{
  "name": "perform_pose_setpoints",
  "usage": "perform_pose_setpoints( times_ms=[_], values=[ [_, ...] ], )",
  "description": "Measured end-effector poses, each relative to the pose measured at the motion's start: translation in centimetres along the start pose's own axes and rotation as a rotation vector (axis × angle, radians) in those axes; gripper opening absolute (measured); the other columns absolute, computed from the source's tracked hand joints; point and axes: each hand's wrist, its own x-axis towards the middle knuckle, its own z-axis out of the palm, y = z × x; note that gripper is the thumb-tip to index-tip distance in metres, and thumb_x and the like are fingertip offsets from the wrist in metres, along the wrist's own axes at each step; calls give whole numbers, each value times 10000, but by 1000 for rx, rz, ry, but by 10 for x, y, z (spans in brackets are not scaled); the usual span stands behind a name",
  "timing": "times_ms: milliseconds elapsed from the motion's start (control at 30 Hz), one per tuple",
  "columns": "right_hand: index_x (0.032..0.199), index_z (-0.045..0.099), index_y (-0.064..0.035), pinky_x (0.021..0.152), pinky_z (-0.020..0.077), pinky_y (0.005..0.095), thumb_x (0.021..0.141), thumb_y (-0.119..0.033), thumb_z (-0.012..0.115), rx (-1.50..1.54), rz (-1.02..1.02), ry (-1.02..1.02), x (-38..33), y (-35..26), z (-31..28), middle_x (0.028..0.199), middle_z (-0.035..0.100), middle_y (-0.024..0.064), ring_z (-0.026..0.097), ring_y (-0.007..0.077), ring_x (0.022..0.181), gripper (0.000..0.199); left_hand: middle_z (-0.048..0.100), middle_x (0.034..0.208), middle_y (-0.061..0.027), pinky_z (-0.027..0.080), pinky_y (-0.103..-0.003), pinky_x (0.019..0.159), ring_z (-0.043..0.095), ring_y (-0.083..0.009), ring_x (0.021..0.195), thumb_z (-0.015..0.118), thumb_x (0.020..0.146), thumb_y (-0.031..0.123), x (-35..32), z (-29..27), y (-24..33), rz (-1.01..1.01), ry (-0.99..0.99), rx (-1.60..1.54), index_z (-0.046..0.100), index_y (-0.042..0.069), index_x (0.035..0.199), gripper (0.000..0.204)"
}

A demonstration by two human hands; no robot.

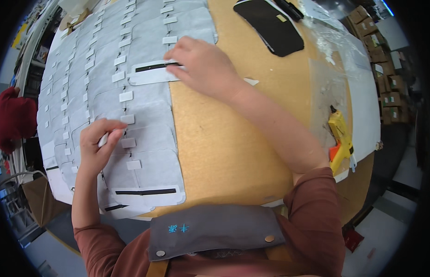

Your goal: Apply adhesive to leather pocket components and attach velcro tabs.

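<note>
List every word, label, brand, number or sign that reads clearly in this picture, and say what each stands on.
Dark grey apron flap: two blue characters, not copied out here.
Cardboard boxes at right: markings too small to read.
White tabs on the grey sheets: no writing legible.

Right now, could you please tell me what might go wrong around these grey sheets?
The right hand, at the white strip with a black band, might shift that strip out of place.
The left hand, closed around a small white object, might disturb the nearby white tabs on the grey sheets.
The right forearm might knock the yellow glue gun lying close by.
</note>
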Motion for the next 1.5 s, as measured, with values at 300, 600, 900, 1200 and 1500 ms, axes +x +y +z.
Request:
perform_pose_setpoints(
  times_ms=[300, 600, 900, 1200, 1500],
  values=[
    [1127, 606, 23, 881, 499, 441, 911, -229, 616, -921, 491, 190, -27, 106, -50, 1099, 639, 137, 626, 291, 1049, 332, 426, 558, 48, 223, -219, 418, 339, -43, 472, 672, 926, 482, -44, 5, 40, -603, -266, -1057, 651, -39, 899, 522],
    [1306, 556, 54, 839, 479, 446, 994, -336, 518, -960, 702, -175, -25, 124, -68, 1034, 701, 167, 686, 286, 933, 500, 258, 565, 74, 246, -218, 436, 317, -61, 477, 491, 976, 610, -74, 21, 56, -751, -347, -1432, 626, -53, 866, 686],
    [1346, 524, 68, 735, 548, 426, 890, -108, 556, -1013, 533, -170, -29, 135, -77, 822, 717, 182, 724, 272, 750, 490, 341, 586, 40, 274, -218, 435, 340, -76, 492, 465, 1057, 364, -81, 31, 73, -971, -405, -1433, 633, -38, 797, 507],
    [1341, 525, 59, 734, 571, 348, 934, -105, 484, -607, 589, 344, -20, 54, -150, 857, 727, 197, 735, 274, 771, 440, 646, 801, -57, 483, -202, 505, 611, -95, 633, 594, 996, 134, -85, 40, 87, -1001, -437, -1541, 680, -26, 1033, 185],
    [1233, 535, 76, 831, 572, 311, 982, -129, 466, 934, 763, 107, -57, -25, -157, 1071, 699, 233, 722, 231, 909, 331, 501, 626, 18, 358, -190, 464, 481, -63, 547, 562, 1028, 226, -76, 66, 118, -969, -564, -1631, 672, 14, 1017, 239]
  ],
)
